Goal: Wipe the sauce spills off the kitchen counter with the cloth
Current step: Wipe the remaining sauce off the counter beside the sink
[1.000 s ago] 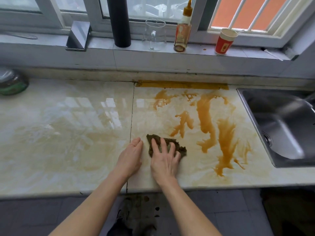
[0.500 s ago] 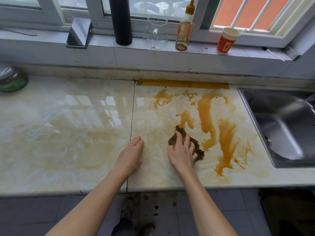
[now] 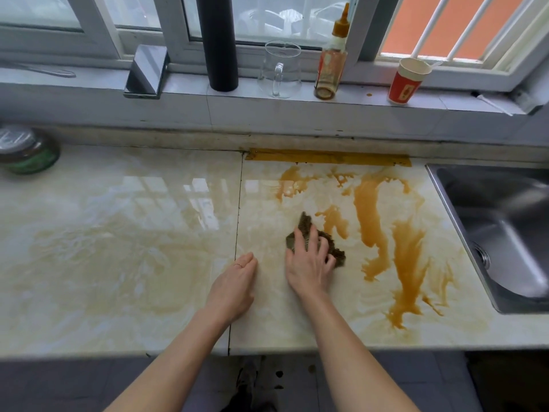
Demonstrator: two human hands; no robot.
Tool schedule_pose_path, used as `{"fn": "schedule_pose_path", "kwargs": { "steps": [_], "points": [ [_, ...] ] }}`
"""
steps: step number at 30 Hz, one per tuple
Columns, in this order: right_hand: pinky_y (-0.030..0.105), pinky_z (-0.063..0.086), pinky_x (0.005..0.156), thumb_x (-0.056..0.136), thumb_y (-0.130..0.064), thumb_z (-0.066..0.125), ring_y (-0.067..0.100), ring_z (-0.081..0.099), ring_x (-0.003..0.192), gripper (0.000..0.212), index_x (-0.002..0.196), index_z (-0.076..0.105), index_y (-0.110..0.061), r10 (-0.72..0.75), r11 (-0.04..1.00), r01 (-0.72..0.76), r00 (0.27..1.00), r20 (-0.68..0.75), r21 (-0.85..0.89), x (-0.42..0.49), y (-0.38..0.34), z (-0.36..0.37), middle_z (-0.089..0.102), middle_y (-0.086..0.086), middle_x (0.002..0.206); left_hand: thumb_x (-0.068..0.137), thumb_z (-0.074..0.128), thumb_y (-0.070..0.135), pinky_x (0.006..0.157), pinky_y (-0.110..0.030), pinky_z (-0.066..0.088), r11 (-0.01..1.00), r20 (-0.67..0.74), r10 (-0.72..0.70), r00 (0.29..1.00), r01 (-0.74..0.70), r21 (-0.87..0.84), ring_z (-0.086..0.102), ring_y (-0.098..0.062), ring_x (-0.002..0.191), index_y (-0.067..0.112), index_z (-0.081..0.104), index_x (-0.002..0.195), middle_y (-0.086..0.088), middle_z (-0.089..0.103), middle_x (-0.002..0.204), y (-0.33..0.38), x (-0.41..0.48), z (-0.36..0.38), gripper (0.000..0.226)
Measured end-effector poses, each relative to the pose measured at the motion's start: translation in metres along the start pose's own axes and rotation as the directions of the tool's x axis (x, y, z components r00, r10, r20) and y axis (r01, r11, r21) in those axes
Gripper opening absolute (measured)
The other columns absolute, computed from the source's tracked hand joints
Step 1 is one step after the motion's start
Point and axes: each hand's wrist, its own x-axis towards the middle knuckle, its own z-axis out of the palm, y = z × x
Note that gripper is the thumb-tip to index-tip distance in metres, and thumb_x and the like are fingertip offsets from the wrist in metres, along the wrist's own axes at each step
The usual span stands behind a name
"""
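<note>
The right hand (image 3: 309,269) is pressing the cloth (image 3: 305,226) onto the counter (image 3: 118,233) with fingers spread, the sauce spills (image 3: 368,215) lying just rightward as 2 long front-to-back streaks (the left hand (image 3: 234,286), fingers together, is resting flat, farther away).
</note>
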Motion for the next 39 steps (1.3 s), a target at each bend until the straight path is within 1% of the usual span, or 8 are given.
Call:
{"fn": "schedule_pose_path", "kwargs": {
  "steps": [5,13,18,21,24,28,33,39],
  "points": [
    [0.048,0.015,0.112,0.098,-0.050,0.030,0.029,0.004,0.145,0.059,0.152,0.011,-0.034,0.107,0.985,-0.119,0.990,0.096,0.128,-0.009,0.003,-0.015,-0.009,0.004,0.161,0.081,0.039,-0.002,0.066,-0.030,0.040,0.998,0.035,-0.007,0.999,0.004,0.061,0.056,-0.026,0.104,0.011,0.053,0.101,0.002,0.053,0.114,0.003,0.008,-0.010,0.028],
    [0.034,0.041,0.093,0.093,-0.009,0.040,0.021,0.043,0.112,0.039,0.128,0.051,-0.022,-0.181,0.957,0.153,0.979,0.096,0.245,-0.021,0.026,-0.056,0.041,0.002,0.136,0.090,0.044,0.006,0.085,-0.035,0.049,0.996,-0.141,-0.061,0.988,0.051,-0.078,0.058,-0.024,0.112,0.016,0.056,0.125,0.000,0.059,0.128,0.001,0.025,-0.021,0.038],
    [0.034,0.047,0.088,0.089,-0.026,0.060,0.015,0.049,0.104,0.027,0.116,0.060,-0.029,-0.443,0.896,0.438,0.894,0.069,0.080,-0.007,0.037,-0.060,0.058,-0.011,0.122,0.090,0.043,0.004,0.084,-0.031,0.048,0.990,-0.196,-0.055,0.979,0.028,-0.139,0.059,-0.022,0.109,0.016,0.057,0.123,-0.001,0.061,0.125,0.001,0.036,-0.028,0.038],
    [0.042,0.042,0.094,0.086,-0.043,0.058,0.022,0.049,0.118,0.033,0.117,0.063,-0.035,-0.596,0.789,0.602,0.798,0.089,-0.123,0.003,0.047,-0.054,0.058,-0.010,0.131,0.090,0.042,0.004,0.083,-0.031,0.049,0.989,-0.214,-0.059,0.975,0.028,-0.145,0.059,-0.021,0.108,0.015,0.058,0.122,0.000,0.062,0.123,-0.003,0.041,-0.033,0.037],
    [0.050,0.018,0.115,0.094,-0.046,0.040,0.018,0.028,0.142,0.045,0.139,0.044,-0.040,-0.660,0.719,0.691,0.712,0.240,-0.072,0.006,0.042,-0.031,0.038,-0.010,0.151,0.091,0.042,0.005,0.083,-0.029,0.047,0.987,-0.217,-0.077,0.973,0.044,-0.155,0.059,-0.020,0.108,0.016,0.058,0.121,0.000,0.062,0.123,-0.007,0.046,-0.035,0.036],
    [0.048,0.003,0.118,0.098,-0.049,0.020,0.012,0.002,0.148,0.051,0.149,0.018,-0.043,-0.580,0.798,0.599,0.793,0.188,-0.065,0.010,0.016,-0.004,0.015,-0.012,0.159,0.092,0.044,0.009,0.084,-0.029,0.048,0.988,-0.199,-0.079,0.977,0.050,-0.149,0.059,-0.020,0.107,0.016,0.058,0.120,0.001,0.062,0.122,-0.003,0.054,-0.035,0.032],
    [0.048,0.020,0.112,0.097,-0.046,0.033,0.021,0.021,0.144,0.053,0.149,0.027,-0.035,-0.292,0.950,0.287,0.956,-0.021,-0.125,0.024,-0.002,-0.002,0.027,-0.003,0.156,0.091,0.044,0.008,0.083,-0.031,0.048,0.991,-0.168,-0.063,0.984,0.042,-0.129,0.058,-0.022,0.108,0.015,0.058,0.119,0.000,0.061,0.122,0.002,0.063,-0.036,0.033],
    [0.048,0.041,0.096,0.089,-0.044,0.047,0.034,0.051,0.110,0.054,0.136,0.050,-0.018,-0.262,0.950,0.229,0.955,-0.141,-0.212,0.027,-0.003,-0.001,0.056,0.011,0.128,0.090,0.045,0.006,0.083,-0.030,0.046,0.990,-0.184,-0.084,0.979,0.061,-0.128,0.058,-0.022,0.110,0.015,0.058,0.120,0.001,0.059,0.126,-0.004,0.062,-0.036,0.035]
  ]
}}
